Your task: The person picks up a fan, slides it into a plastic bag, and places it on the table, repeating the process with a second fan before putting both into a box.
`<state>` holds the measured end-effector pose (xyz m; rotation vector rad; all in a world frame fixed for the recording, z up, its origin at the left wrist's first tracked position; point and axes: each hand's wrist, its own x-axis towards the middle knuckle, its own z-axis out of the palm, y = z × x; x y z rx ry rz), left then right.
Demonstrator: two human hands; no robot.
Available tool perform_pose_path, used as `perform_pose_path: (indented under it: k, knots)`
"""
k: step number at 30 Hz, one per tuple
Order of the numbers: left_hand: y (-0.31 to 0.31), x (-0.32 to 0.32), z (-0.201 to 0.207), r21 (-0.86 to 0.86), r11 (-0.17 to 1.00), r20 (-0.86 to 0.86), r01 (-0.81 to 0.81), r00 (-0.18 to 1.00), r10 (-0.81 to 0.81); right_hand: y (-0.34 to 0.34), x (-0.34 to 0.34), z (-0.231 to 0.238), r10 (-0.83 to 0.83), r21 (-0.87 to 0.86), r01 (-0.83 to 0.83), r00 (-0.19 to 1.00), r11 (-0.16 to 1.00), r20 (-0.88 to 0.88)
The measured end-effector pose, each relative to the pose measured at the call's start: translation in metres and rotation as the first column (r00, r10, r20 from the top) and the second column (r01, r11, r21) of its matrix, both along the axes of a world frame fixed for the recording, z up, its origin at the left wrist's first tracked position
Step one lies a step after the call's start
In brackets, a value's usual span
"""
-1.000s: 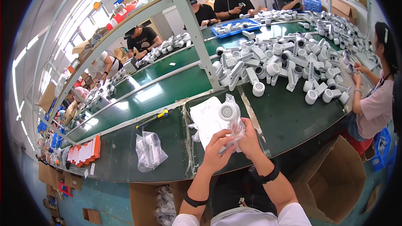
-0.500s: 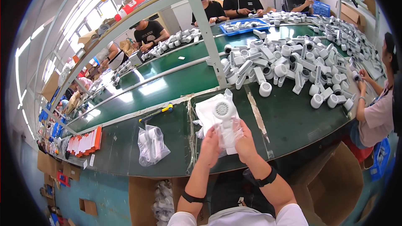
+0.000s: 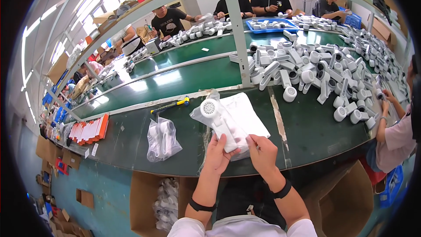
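My left hand [image 3: 218,154] is closed around the lower handle of a white handheld fan [image 3: 224,132]. The fan's round grille head points up and to the left. Clear plastic film, seemingly a bag [image 3: 197,115], shows around the head and beside the handle; how far it encloses the fan is hard to tell. At the handle's lower right, my right hand [image 3: 265,152] pinches the film between thumb and fingers. Beneath both lies a stack of white plastic bags or sheets [image 3: 249,110] on the dark green table [image 3: 215,166].
Left lie bagged white fans [image 3: 164,141], a yellow-and-black-handled tool [image 3: 171,104] and orange-white cartons [image 3: 90,131]. A large fan heap [image 3: 307,68] fills the right. A post [image 3: 240,39] rises ahead. Open cardboard boxes [image 3: 346,193] stand below; a co-worker [image 3: 394,136] sits right.
The fan has moved left off the white stack and tilted left. My left hand now holds its handle from below, and my right hand has shifted to the film at its side.
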<state>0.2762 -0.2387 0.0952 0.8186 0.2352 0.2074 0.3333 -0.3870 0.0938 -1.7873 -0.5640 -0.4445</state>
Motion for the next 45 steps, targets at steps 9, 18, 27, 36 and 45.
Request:
perform_pose_path:
  k: [9, 18, 27, 36, 45]
  knots:
    - [0.011, -0.015, 0.016, -0.052, 0.997, -0.028, -0.053, 0.998, 0.052, 0.009, -0.012, -0.001, -0.034, 0.139, 0.024, 0.997, 0.99, 0.068]
    - [0.002, -0.007, 0.009, -0.057, 0.998, 0.09, -0.041, 0.995, 0.046, 0.022, -0.025, 0.009, 0.086, 0.17, -0.066, 0.99, 0.983, -0.113]
    - [-0.01, 0.0, 0.013, 0.017, 0.994, -0.011, -0.105, 0.994, 0.105, 0.028, -0.017, 0.011, 0.146, 0.346, -0.069, 0.968, 0.936, -0.203]
    - [0.011, 0.001, 0.0, -0.155, 0.981, -0.036, -0.114, 0.993, 0.11, 0.025, -0.031, 0.02, 0.574, 0.656, -0.18, 0.681, 0.733, -0.454]
    - [0.013, 0.001, 0.012, 0.021, 0.978, -0.137, -0.208, 0.968, 0.209, 0.019, -0.027, 0.0, 0.475, 0.597, -0.178, 0.79, 0.782, -0.387]
